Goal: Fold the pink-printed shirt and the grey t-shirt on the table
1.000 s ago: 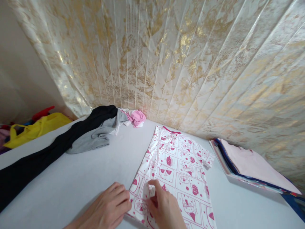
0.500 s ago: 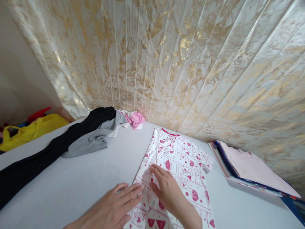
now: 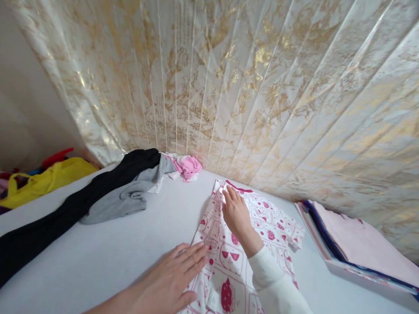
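A white short-sleeved shirt (image 3: 271, 222) with pink-red cartoon prints and a red neckline lies spread on the white surface. My left hand (image 3: 175, 274) rests flat on its left edge, fingers stretched out over the cloth. Farther up, near the collar, my right hand (image 3: 236, 211) lies on the shirt with its fingers extended toward the neckline. Its thumb is hidden. A small white label shows on the fabric near the bottom of the view.
Black clothing (image 3: 81, 200), a grey garment (image 3: 121, 203) and a crumpled pink cloth (image 3: 190, 168) lie at the left and back. A stack of folded clothes (image 3: 356, 240) is at right. Behind hangs a gold-patterned curtain (image 3: 212, 87). A yellow bag (image 3: 55, 176) is at far left.
My right hand has moved up the shirt toward the collar, bringing its white sleeve into view. My left hand has shifted slightly right. The camera view has moved a little.
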`<state>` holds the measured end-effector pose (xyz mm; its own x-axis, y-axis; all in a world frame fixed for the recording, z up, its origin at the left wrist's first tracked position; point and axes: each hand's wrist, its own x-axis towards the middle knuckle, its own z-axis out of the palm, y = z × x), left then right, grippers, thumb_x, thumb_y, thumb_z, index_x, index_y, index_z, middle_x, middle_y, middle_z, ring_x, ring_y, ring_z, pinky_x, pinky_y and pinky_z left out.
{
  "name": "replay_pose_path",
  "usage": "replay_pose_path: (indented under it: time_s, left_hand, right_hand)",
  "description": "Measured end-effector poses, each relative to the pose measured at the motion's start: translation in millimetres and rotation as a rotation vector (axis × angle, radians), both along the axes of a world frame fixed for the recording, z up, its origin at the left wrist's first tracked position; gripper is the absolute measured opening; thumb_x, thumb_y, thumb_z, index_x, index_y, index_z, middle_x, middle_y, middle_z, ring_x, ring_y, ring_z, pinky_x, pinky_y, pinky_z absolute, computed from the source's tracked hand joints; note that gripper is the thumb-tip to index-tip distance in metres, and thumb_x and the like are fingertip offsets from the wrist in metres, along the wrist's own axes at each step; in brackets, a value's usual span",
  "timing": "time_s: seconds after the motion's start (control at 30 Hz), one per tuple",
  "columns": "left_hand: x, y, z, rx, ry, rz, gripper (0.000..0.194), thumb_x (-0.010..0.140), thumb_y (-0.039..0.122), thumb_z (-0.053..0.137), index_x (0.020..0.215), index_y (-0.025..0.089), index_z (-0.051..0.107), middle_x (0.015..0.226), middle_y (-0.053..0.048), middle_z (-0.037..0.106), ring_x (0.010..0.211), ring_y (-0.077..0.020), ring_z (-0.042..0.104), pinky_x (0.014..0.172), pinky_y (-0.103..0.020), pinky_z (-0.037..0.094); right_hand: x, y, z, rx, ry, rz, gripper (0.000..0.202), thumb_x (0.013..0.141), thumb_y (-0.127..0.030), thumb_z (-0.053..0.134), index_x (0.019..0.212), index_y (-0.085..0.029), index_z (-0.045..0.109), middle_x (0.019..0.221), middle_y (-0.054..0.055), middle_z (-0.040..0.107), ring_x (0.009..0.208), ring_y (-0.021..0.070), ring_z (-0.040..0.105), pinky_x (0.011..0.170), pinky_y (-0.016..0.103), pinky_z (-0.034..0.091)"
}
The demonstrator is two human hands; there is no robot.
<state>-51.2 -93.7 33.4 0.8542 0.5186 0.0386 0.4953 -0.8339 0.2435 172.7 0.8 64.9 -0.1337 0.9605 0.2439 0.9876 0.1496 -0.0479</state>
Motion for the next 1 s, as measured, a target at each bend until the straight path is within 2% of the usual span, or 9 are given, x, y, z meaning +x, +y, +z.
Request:
replay_pose_path:
  time_s: [0.07, 0.23, 0.33, 0.4, 0.5, 0.67, 0.8, 0.9, 1.0]
  left_hand:
    - [3, 3, -9.5, -0.01, 0.04, 0.025, 0.067, 0.092, 0.035, 0.059, 0.15, 0.024, 0.03, 0.156, -0.007, 0.025, 0.143, -0.0254, 0.029, 0.115, -0.041, 0.026]
    - [-1, 8, -44.8, 0.024, 0.056, 0.008, 0.082, 0.087, 0.042, 0.065, 0.153, 0.027, 0.019, 0.158, -0.011, 0.012, 0.145, -0.0328, 0.021, 0.112, -0.049, 0.029]
    - [-2, 10, -67.2, 0.069, 0.03, 0.009, 0.08, 0.089, 0.033, 0.061, 0.154, 0.026, 0.015, 0.158, -0.012, 0.01, 0.145, -0.0334, 0.02, 0.111, -0.049, 0.03]
    - [-2, 11, -72.7, 0.068, 0.011, 0.016, 0.076, 0.091, 0.029, 0.056, 0.154, 0.024, 0.014, 0.158, -0.011, 0.011, 0.145, -0.0324, 0.021, 0.112, -0.048, 0.03]
    - [2, 14, -60.0, 0.014, 0.023, 0.03, 0.072, 0.092, 0.03, 0.051, 0.154, 0.018, 0.016, 0.158, -0.011, 0.013, 0.144, -0.0312, 0.023, 0.112, -0.048, 0.03]
    - [21, 29, -23.2, -0.07, -0.003, 0.1, 0.072, 0.09, 0.04, 0.058, 0.152, 0.019, 0.026, 0.158, -0.01, 0.018, 0.144, -0.029, 0.023, 0.116, -0.046, 0.024]
    - [35, 40, -21.9, -0.107, 0.011, 0.135, 0.075, 0.089, 0.044, 0.06, 0.15, 0.016, 0.029, 0.157, -0.013, 0.016, 0.144, -0.031, 0.021, 0.116, -0.047, 0.021]
    - [36, 41, -27.3, -0.09, 0.006, 0.146, 0.077, 0.088, 0.047, 0.061, 0.151, 0.018, 0.028, 0.158, -0.011, 0.015, 0.146, -0.0308, 0.015, 0.117, -0.047, 0.019]
    - [33, 38, -28.4, -0.078, 0.009, 0.156, 0.077, 0.088, 0.048, 0.061, 0.151, 0.019, 0.028, 0.158, -0.011, 0.014, 0.146, -0.0319, 0.012, 0.117, -0.048, 0.018]
  right_hand:
    - [-4, 11, 0.7, 0.024, -0.019, 0.012, 0.052, 0.087, -0.004, 0.04, 0.138, -0.006, 0.046, 0.149, 0.017, 0.041, 0.139, 0.0282, 0.036, 0.11, 0.042, 0.033]
    - [-3, 25, -13.7, -0.069, -0.129, 0.211, 0.048, 0.087, -0.012, 0.048, 0.135, -0.01, 0.051, 0.146, 0.013, 0.047, 0.138, 0.0278, 0.037, 0.111, 0.04, 0.033]
    - [18, 27, -24.1, -0.067, -0.238, -0.011, 0.043, 0.088, -0.006, 0.045, 0.128, -0.01, 0.057, 0.141, 0.018, 0.051, 0.136, 0.0318, 0.039, 0.108, 0.045, 0.034]
    - [35, 26, -27.0, -0.062, -0.271, -0.137, 0.042, 0.086, -0.002, 0.042, 0.124, -0.008, 0.06, 0.137, 0.022, 0.053, 0.133, 0.0352, 0.042, 0.105, 0.05, 0.036]
    - [44, 23, -25.3, -0.036, -0.261, -0.154, 0.045, 0.084, -0.001, 0.043, 0.125, -0.006, 0.058, 0.139, 0.022, 0.051, 0.133, 0.0355, 0.042, 0.104, 0.049, 0.036]
    - [13, 28, -19.9, 0.018, -0.126, 0.067, 0.049, 0.085, -0.008, 0.048, 0.134, -0.013, 0.049, 0.136, 0.013, 0.055, 0.128, 0.0263, 0.046, 0.105, 0.038, 0.035]
    - [12, 35, -22.4, -0.09, -0.023, -0.114, 0.049, 0.083, -0.006, 0.047, 0.131, -0.015, 0.049, 0.119, 0.012, 0.064, 0.103, 0.0228, 0.062, 0.082, 0.031, 0.044]
    - [34, 30, -25.9, -0.149, 0.079, -0.239, 0.048, 0.085, -0.008, 0.043, 0.133, -0.015, 0.044, 0.104, 0.009, 0.07, 0.086, 0.0192, 0.067, 0.066, 0.026, 0.042]
    - [56, 18, -26.0, -0.238, 0.153, -0.377, 0.043, 0.091, -0.02, 0.044, 0.133, -0.015, 0.042, 0.088, 0.007, 0.073, 0.082, 0.0211, 0.069, 0.064, 0.026, 0.04]
